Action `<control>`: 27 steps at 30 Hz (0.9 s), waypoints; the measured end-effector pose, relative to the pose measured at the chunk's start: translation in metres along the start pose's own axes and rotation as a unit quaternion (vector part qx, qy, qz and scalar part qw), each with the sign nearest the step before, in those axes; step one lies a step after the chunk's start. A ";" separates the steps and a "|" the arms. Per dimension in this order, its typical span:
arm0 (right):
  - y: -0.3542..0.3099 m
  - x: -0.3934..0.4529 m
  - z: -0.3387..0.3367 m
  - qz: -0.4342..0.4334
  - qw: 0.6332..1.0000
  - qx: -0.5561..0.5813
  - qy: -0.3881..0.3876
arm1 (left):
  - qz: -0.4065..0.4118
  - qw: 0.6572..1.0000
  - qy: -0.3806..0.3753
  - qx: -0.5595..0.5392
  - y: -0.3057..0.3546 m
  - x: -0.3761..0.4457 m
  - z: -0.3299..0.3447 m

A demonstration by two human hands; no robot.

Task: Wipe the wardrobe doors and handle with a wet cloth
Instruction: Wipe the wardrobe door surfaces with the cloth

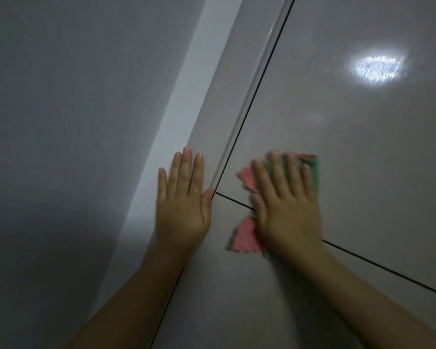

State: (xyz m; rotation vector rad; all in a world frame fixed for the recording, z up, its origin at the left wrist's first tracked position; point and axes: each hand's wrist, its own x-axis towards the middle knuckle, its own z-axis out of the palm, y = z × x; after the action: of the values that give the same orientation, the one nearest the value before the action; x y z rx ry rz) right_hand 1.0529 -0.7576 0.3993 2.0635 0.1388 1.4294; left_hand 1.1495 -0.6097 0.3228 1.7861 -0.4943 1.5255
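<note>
Pressing flat, left hand lies open-fingered on the narrow left door panel, thumb at the dark vertical seam. Right of the seam, right hand, fingers spread straight, pins a pink-and-green cloth against the glossy wardrobe door; cloth's long axis runs up-down, scalloped edges, motion-blurred. Broad bare gloss extends rightward.

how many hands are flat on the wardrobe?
2. The left hand rests bare on the left door beside the seam; the right hand presses the cloth onto the right doors.
</note>
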 end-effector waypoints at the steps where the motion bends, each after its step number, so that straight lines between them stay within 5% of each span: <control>1: -0.015 0.004 0.006 -0.018 1.000 0.006 -0.010 | 0.002 1.000 -0.006 0.000 -0.001 -0.003 0.000; 7: 0.035 -0.059 -0.007 -0.120 0.992 -0.023 -0.039 | -0.008 1.000 -0.015 0.011 -0.001 -0.007 -0.002; 10: 0.071 -0.076 -0.020 -0.058 0.997 -0.052 -0.025 | -0.019 0.999 -0.004 0.027 0.001 -0.014 -0.001; 13: 0.037 -0.053 -0.009 0.028 0.999 -0.036 -0.001 | -0.019 1.000 0.011 0.022 0.002 -0.016 0.000; 17: -0.035 -0.030 0.015 -0.076 0.997 0.014 -0.020 | -0.003 1.000 0.011 0.009 -0.001 -0.017 0.001; 20: -0.009 -0.059 0.009 -0.125 0.992 0.011 -0.035 | -0.006 1.000 0.005 0.006 0.000 -0.018 -0.002; 24: 0.088 -0.108 -0.020 -0.068 0.996 -0.044 -0.021 | -0.033 0.999 -0.012 0.005 0.002 -0.019 -0.004; 27: 0.104 -0.104 -0.024 0.051 0.997 -0.052 -0.005 | -0.067 0.998 -0.009 0.013 0.012 -0.020 -0.006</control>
State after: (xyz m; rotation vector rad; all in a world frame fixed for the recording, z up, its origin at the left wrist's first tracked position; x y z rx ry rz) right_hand 0.9635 -0.8744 0.3767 2.0172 -0.0462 1.4547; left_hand 1.1323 -0.6170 0.3069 1.8167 -0.3570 1.4295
